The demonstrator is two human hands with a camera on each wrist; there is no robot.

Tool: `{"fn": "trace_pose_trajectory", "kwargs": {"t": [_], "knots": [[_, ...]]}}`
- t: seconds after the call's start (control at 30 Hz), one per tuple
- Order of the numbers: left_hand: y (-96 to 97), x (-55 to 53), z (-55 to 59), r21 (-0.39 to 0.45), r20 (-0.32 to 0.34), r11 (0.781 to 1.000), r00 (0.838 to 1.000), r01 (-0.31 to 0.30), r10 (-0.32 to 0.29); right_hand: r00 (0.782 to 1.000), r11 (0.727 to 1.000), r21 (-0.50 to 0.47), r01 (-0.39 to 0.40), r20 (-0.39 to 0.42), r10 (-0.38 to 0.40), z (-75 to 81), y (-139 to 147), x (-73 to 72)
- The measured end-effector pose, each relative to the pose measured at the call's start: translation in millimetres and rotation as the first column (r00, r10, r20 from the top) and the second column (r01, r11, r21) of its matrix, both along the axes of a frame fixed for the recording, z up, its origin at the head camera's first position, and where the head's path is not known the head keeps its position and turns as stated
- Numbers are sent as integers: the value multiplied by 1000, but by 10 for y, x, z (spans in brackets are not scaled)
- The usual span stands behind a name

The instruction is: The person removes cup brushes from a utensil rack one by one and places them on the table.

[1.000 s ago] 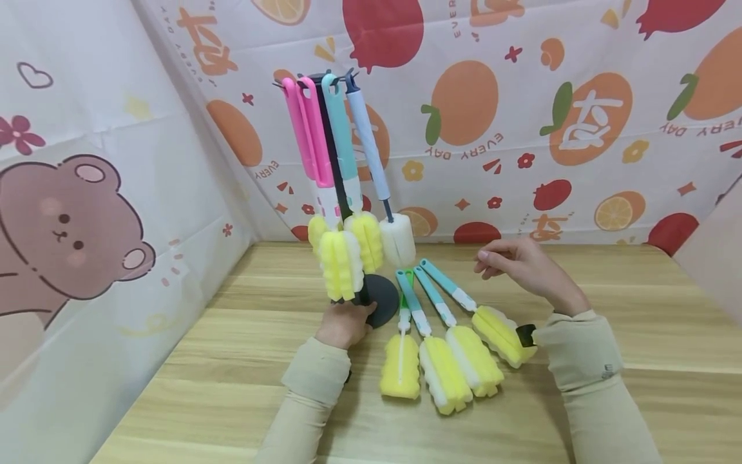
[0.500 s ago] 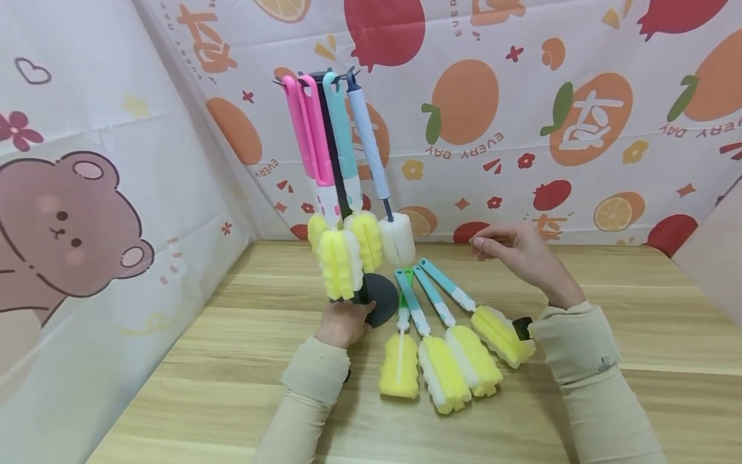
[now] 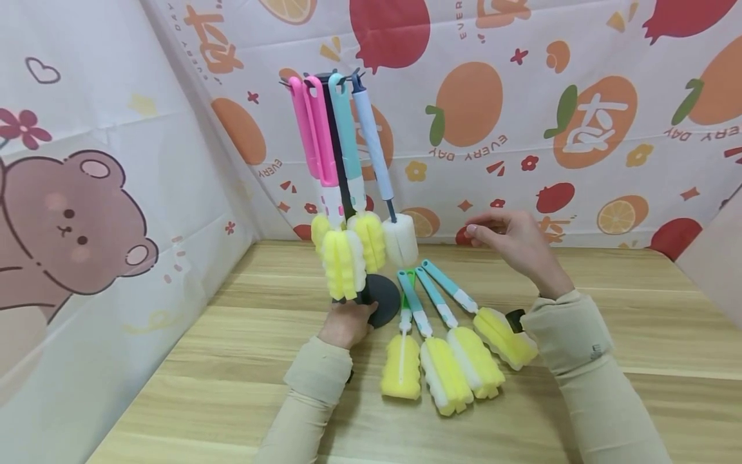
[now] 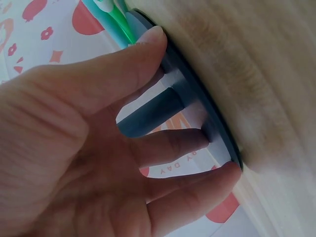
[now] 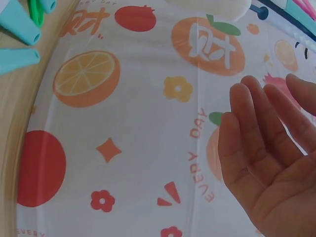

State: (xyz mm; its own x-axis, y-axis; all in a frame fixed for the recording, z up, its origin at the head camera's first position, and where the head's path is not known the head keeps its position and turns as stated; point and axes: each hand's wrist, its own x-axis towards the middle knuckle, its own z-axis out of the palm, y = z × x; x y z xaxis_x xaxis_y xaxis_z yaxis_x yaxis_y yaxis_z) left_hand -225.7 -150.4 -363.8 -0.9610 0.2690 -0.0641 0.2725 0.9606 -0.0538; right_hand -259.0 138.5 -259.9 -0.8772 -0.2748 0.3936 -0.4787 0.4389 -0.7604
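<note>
A black display stand (image 3: pixel 384 301) rises from a round base, with its pole (image 4: pixel 153 114) between the thumb and fingers of my left hand (image 3: pixel 346 324). That hand grips the base, thumb and fingertips at its rim in the left wrist view. From the hooks on top hang two pink-handled sponge brushes (image 3: pixel 324 138), a teal-handled one (image 3: pixel 346 132) and one with a light blue handle and white sponge (image 3: pixel 373 145). My right hand (image 3: pixel 516 241), holding nothing, is raised right of the white sponge; its fingers are loosely bent in the right wrist view (image 5: pixel 266 148).
Right of the stand, several yellow-and-white sponge brushes lie fanned out on the wooden table (image 3: pixel 203 386): a green-handled one (image 3: pixel 401 367) and teal-handled ones (image 3: pixel 445 374), the outermost (image 3: pixel 504 338) under my right wrist. Fruit-print cloth (image 3: pixel 464 180) hangs behind; bear-print cloth (image 3: pixel 75 225) covers the left side.
My right hand has risen slightly and moved a little left, towards the stand. The left hand stays on the base, and the brushes lie and hang as before.
</note>
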Motion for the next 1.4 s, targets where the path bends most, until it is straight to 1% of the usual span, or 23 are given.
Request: {"fn": "trace_pose_trajectory", "kwargs": {"t": [0.2, 0.33, 0.43, 0.6, 0.7, 0.9, 1.1, 1.27, 1.4], "knots": [[2, -29, 7, 34, 53, 999, 998, -16, 14, 998, 1000, 6, 25, -61, -25, 83, -79, -37], [-3, -35, 12, 32, 62, 999, 998, -17, 15, 998, 999, 25, 33, -62, -31, 130, -144, -59], [1, -26, 11, 25, 51, 1000, 999, -9, 8, 998, 999, 25, 31, -61, -29, 151, -183, -73], [17, -18, -8, 19, 44, 1000, 999, 3, -4, 996, 1000, 15, 23, -84, -22, 173, -235, -103], [17, -14, -11, 22, 50, 1000, 999, -1, 0, 996, 1000, 6, 26, -85, -26, 198, -275, -115], [-4, -13, 5, 32, 38, 999, 999, -4, 3, 996, 999, -25, 31, -84, -33, 260, -364, -142], [-12, -15, 4, 35, 46, 999, 999, -4, 3, 995, 998, -45, 37, -87, -41, 293, -452, -178], [-11, -19, -4, 17, 24, 1000, 1000, 10, -10, 992, 997, -54, 45, -119, -51, 314, -520, -218], [-14, -24, -13, 3, 14, 1000, 1000, 15, -15, 987, 994, -90, 57, -148, -70, 314, -568, -242]]}}
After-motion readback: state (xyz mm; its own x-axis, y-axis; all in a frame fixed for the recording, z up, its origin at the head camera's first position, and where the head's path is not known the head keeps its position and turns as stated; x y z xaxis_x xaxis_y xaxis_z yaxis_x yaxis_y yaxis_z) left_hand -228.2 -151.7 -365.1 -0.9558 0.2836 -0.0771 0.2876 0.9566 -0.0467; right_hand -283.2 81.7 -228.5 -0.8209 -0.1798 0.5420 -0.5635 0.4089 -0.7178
